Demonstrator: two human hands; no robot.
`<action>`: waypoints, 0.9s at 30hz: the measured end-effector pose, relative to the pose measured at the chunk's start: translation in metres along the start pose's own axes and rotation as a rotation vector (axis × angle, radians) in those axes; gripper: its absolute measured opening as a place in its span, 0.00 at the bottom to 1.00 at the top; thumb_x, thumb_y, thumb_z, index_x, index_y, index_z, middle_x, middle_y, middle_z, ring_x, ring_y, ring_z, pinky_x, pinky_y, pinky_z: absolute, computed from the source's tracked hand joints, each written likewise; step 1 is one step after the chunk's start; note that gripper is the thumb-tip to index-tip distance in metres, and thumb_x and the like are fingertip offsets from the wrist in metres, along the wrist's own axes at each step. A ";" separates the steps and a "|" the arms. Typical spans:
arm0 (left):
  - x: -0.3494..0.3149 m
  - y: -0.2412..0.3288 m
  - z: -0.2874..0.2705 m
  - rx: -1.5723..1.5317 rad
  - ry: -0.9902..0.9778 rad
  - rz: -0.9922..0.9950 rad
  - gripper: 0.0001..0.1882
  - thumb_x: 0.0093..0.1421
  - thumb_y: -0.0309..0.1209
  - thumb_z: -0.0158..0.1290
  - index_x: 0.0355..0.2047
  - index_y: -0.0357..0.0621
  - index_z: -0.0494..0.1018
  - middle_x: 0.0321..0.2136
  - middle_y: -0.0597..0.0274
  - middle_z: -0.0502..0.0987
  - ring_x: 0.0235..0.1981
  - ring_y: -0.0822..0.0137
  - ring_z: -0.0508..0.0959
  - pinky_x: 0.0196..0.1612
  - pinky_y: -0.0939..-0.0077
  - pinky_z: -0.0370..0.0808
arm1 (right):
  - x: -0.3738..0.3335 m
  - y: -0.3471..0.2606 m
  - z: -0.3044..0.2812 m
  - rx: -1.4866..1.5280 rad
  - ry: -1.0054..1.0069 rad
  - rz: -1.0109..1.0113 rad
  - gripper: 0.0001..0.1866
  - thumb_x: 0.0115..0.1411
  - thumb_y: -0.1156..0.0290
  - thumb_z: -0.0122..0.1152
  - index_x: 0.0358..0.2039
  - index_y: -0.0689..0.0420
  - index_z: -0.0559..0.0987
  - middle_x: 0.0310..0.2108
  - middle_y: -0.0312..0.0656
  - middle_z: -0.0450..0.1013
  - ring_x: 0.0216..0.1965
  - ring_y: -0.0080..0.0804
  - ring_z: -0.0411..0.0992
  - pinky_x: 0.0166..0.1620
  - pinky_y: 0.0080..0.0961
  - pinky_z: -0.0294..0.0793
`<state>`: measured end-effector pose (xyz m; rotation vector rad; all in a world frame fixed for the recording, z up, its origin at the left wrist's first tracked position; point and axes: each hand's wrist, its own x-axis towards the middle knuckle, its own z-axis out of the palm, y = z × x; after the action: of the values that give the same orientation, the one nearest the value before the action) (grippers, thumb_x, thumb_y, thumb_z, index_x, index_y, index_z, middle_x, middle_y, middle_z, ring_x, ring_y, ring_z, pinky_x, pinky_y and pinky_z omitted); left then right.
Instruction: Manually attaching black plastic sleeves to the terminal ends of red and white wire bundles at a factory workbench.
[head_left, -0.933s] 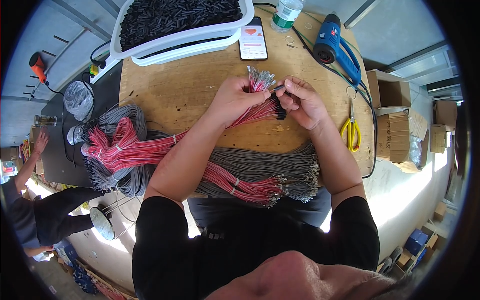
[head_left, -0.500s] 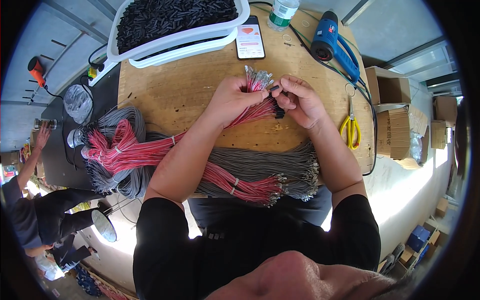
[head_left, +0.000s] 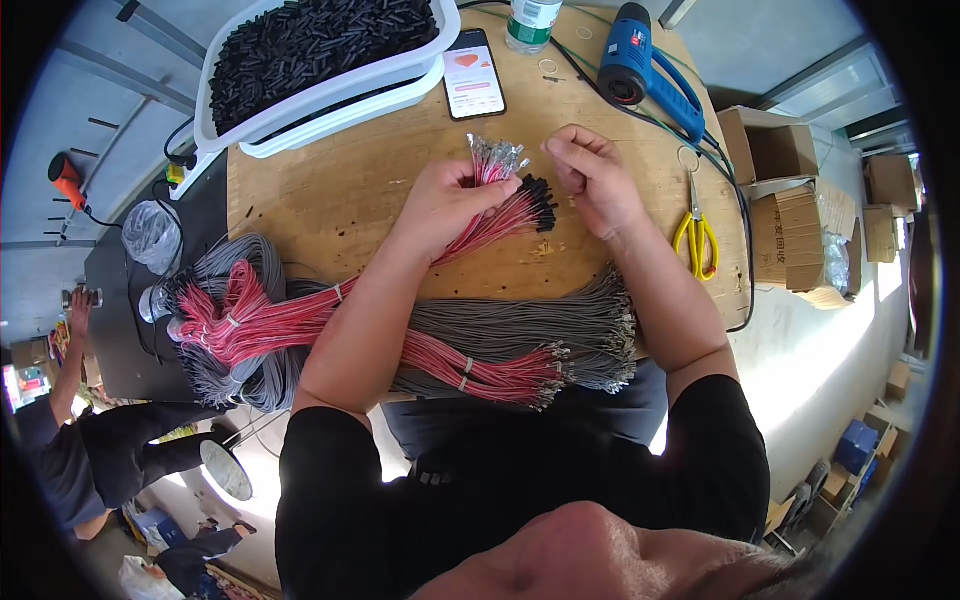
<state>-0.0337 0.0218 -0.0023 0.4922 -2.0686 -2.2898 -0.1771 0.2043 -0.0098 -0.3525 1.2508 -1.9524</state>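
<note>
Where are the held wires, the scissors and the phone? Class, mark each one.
Held wires (head_left: 503, 216): head view, on their pink strands.
Scissors (head_left: 695, 217): head view, where the yellow handles meet the blades.
Phone (head_left: 475, 77): head view, on the lit screen.

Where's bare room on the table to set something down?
Mostly bare: the widest patch, between the white tub, left hand and pink wires; also a narrow strip between the right hand and yellow scissors. Crowded: the near side, with those pink wires and the grey wires.
</note>
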 end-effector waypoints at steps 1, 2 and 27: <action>0.000 -0.001 0.000 0.003 -0.003 0.000 0.13 0.60 0.34 0.65 0.37 0.35 0.82 0.28 0.66 0.81 0.28 0.79 0.76 0.33 0.82 0.73 | -0.001 0.002 0.003 -0.061 -0.001 -0.015 0.07 0.62 0.70 0.66 0.38 0.60 0.81 0.28 0.30 0.75 0.26 0.12 0.66 0.31 0.11 0.62; 0.000 -0.001 0.000 -0.006 0.000 0.003 0.12 0.61 0.31 0.64 0.40 0.34 0.81 0.29 0.66 0.81 0.29 0.78 0.76 0.34 0.82 0.73 | -0.002 0.001 0.008 -0.059 0.001 -0.017 0.07 0.62 0.70 0.66 0.38 0.60 0.81 0.28 0.30 0.75 0.26 0.12 0.66 0.31 0.11 0.62; 0.000 0.002 0.001 0.161 -0.070 0.047 0.12 0.56 0.31 0.68 0.34 0.36 0.81 0.25 0.64 0.82 0.25 0.76 0.78 0.31 0.80 0.74 | -0.011 0.003 0.018 -0.376 -0.101 -0.281 0.07 0.62 0.77 0.67 0.40 0.63 0.84 0.35 0.39 0.82 0.37 0.17 0.76 0.44 0.17 0.76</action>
<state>-0.0347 0.0227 -0.0001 0.3678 -2.2841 -2.1554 -0.1575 0.2004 -0.0018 -0.8458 1.5692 -1.8901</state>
